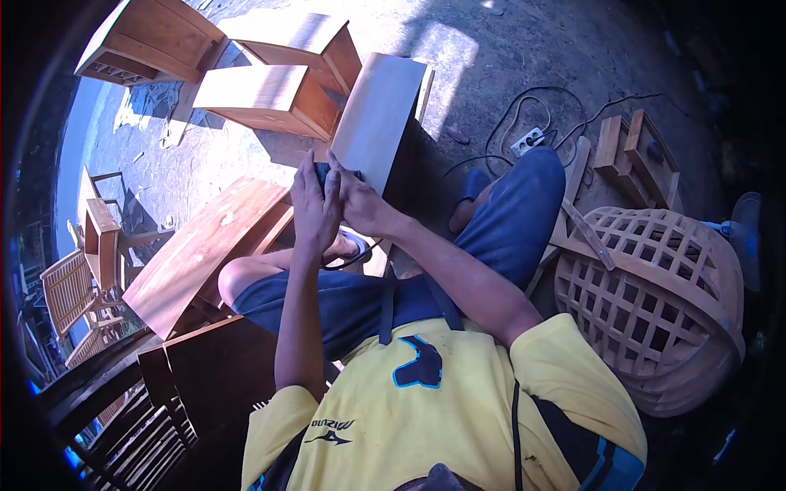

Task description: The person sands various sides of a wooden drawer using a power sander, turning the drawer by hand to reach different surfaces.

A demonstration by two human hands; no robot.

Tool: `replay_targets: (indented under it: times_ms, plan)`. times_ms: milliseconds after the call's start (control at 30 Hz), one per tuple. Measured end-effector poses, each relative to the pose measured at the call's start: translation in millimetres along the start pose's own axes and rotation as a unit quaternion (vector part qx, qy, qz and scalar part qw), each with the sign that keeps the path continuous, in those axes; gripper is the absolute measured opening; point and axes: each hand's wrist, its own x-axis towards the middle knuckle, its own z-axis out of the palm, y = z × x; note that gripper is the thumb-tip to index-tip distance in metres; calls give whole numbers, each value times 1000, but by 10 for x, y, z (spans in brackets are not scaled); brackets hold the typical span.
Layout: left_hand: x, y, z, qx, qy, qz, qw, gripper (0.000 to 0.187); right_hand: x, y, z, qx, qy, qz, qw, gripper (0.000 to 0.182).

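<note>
My left hand and my right hand are together in front of my knees, closed around a small dark object. Much of that object is hidden by my fingers, and its kind cannot be made out. Just beyond my hands lies the near end of a long, smooth wooden piece with a pale top face. A black cord curves below my hands, beside my foot.
Wooden drawer-like boxes stand ahead to the left. A reddish wooden panel lies left of my knee. A white power strip with tangled cords sits on the floor to the right, near wooden frames and a lattice wooden piece.
</note>
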Motion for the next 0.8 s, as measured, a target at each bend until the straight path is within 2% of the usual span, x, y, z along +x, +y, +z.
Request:
replay_targets:
  times_ms: [33,67,100,133,200,233,333,367,633,667,800]
  plan:
    - [88,72,-63,13,-33,-46,998,66,51,23,-261,164,-95,128,974,67]
    - [145,119,-83,24,-65,-94,993,71,57,63,-506,318,-189,248,895,62]
    - [182,93,-46,35,-69,-55,996,72,33,127,-660,350,-153,280,881,57]
    - [246,129,-24,37,-70,-54,995,72,33,202,-822,380,-115,309,864,53]
    - [385,302,32,33,-122,-36,991,64,127,309,-1218,346,-27,337,875,50]
    - [481,408,72,36,-125,-23,991,55,178,342,-1409,334,4,340,879,49]
    - [794,573,338,64,-98,32,993,49,298,595,-1808,309,82,355,879,47]
    - [910,653,403,75,-107,18,991,47,308,675,-1885,298,110,351,881,44]
    - [1815,966,817,84,-93,-36,991,46,162,947,-2115,284,219,381,852,38]
    - [1932,997,843,79,-101,-57,990,46,150,952,-2108,286,221,380,852,38]
    - [2330,1068,970,89,-80,-48,992,45,170,936,-2086,252,230,374,863,36]
